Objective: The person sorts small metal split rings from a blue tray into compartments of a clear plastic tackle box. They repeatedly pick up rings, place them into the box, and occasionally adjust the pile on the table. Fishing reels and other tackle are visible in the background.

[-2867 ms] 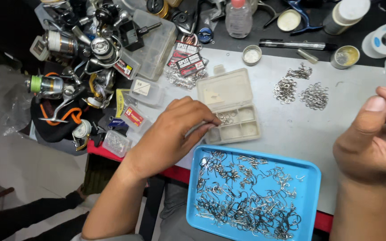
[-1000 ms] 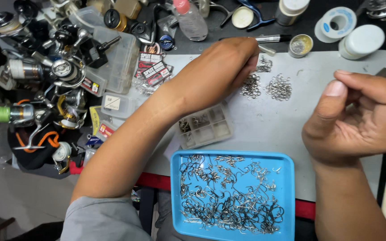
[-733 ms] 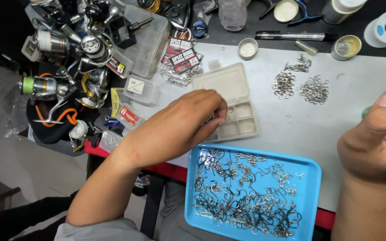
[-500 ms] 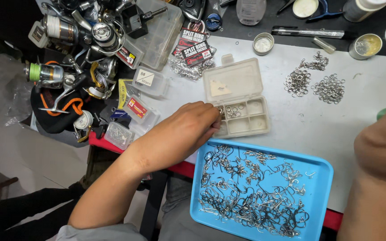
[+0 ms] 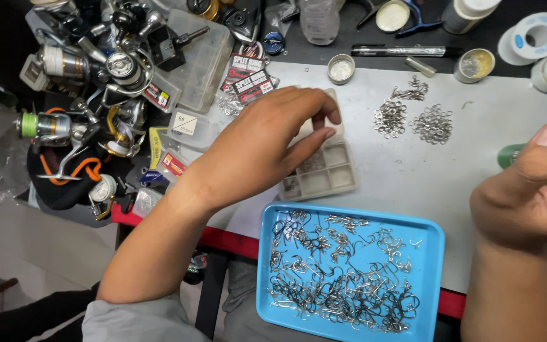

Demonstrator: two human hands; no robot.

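Partly hidden under the left hand (image 5: 267, 142): small compartment box (image 5: 324, 174).

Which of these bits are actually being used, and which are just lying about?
In use: left hand over the compartment box; right hand; blue tray of hooks; ring piles.
Lying about: reels, marker, tape roll, bottle.
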